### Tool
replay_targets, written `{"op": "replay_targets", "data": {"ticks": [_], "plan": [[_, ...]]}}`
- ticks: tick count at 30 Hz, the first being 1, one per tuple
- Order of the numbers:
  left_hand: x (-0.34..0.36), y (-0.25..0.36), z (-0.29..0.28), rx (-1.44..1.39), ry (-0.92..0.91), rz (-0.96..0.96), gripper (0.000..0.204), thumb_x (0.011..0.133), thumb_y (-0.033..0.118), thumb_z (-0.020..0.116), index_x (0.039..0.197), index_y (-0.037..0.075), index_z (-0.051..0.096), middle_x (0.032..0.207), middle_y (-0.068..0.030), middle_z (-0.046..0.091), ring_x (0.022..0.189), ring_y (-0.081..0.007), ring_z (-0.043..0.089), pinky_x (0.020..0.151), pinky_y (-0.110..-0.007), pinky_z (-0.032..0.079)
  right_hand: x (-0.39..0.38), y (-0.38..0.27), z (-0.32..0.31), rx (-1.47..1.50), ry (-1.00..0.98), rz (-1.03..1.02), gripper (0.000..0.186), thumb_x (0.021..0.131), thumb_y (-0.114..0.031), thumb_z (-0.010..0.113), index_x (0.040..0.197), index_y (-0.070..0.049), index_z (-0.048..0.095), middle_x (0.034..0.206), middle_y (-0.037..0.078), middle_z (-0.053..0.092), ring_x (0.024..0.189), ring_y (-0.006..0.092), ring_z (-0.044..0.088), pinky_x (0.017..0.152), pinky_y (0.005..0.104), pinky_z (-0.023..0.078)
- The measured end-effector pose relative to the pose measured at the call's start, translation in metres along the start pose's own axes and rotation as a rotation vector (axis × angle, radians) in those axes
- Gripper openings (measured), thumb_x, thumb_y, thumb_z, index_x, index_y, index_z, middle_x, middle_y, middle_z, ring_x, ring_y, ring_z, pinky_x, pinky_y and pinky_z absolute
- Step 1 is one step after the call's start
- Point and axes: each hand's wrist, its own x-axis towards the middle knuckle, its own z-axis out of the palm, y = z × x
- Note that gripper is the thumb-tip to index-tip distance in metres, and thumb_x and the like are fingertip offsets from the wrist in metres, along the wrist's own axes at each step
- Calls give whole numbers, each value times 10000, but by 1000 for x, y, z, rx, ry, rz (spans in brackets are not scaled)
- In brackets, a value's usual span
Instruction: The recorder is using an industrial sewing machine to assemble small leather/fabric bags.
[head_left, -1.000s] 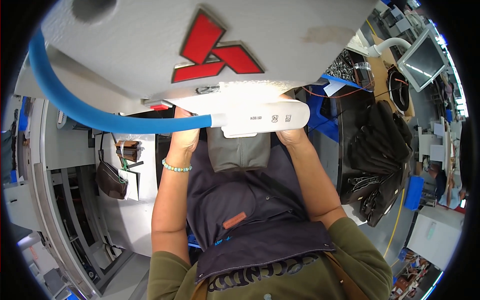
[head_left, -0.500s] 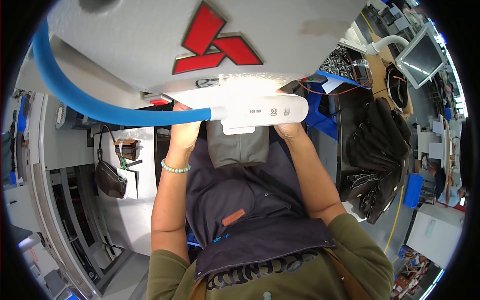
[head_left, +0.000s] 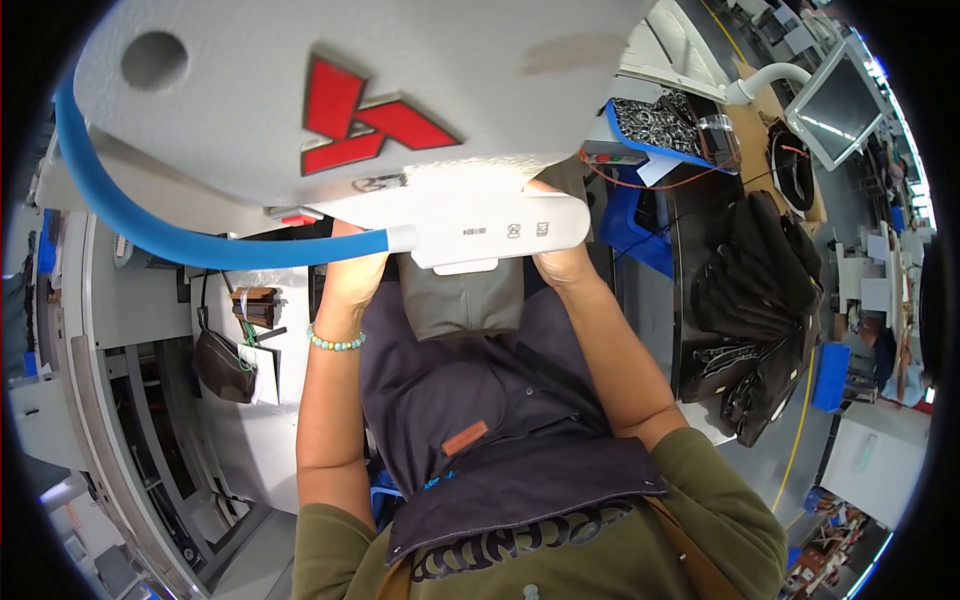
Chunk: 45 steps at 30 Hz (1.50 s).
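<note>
A dark grey bag-like piece (head_left: 462,300), soft and with a seam down its front, hangs between my two hands under the machine head (head_left: 230,100). My left hand (head_left: 354,275), below a beaded bracelet (head_left: 336,341), is at the left side of the piece. My right hand (head_left: 563,262) is at its right side. A white lamp (head_left: 540,228) on a blue flexible neck (head_left: 200,241) crosses in front and covers the fingers of both hands. The glare under the machine hides where the hands meet the piece.
On the left table lie a small dark pouch (head_left: 222,365), brown strips (head_left: 254,306) and a white tag (head_left: 265,376). To the right are a blue tray of metal rings (head_left: 655,122), a pile of black bags (head_left: 755,290), a blue bin (head_left: 632,235) and a screen (head_left: 838,105).
My view has shifted slightly to the right, so the machine head and lamp appear further left. Both hands and the grey piece keep nearly the same place beneath the lamp.
</note>
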Motion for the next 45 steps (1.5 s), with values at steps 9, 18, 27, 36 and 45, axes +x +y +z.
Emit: {"op": "replay_targets", "data": {"ticks": [9, 18, 27, 36, 45], "plan": [[1, -4, -3, -76, 32, -52, 387, 899, 54, 750, 1249, -17, 603, 1146, -69, 681, 1055, -171, 651, 934, -320, 530, 4, 7, -9, 12, -49, 2, 146, 1021, -92, 604, 932, 8, 664, 867, -59, 613, 832, 19, 519, 757, 208, 426], [-1, -1, 7, -129, 94, -46, 264, 930, 75, 707, 1169, -19, 648, 1098, -56, 682, 985, -128, 628, 883, -292, 515, -2, -8, 3, -119, -12, -14, 147, 1023, -111, 605, 959, 3, 672, 893, -36, 643, 865, 35, 556, 792, 218, 450], [-29, -33, 22, -223, 250, -238, 471, 1103, 345, 479, 1377, -30, 552, 1330, -91, 617, 1226, -169, 578, 1088, -324, 426, -8, -13, -31, -349, 207, -8, 269, 1058, -190, 539, 1176, 10, 674, 1111, 52, 703, 1075, 117, 620, 993, 282, 454], [-40, -85, 21, -428, 187, -393, 668, 1092, 492, 435, 1465, -60, 476, 1451, -130, 542, 1327, -185, 499, 1137, -299, 363, -32, 78, -23, -12, 247, 382, 474, 1109, -315, 412, 1413, 25, 543, 1384, 94, 606, 1275, 174, 536, 1097, 323, 387], [-28, -26, 35, -56, 230, -191, 637, 1093, 490, 429, 1456, -29, 503, 1421, -136, 570, 1289, -186, 533, 1113, -315, 393, -22, 56, -16, -46, 220, 46, 375, 1088, -220, 492, 1356, 26, 582, 1311, 69, 633, 1221, 136, 550, 1080, 301, 381]]}}
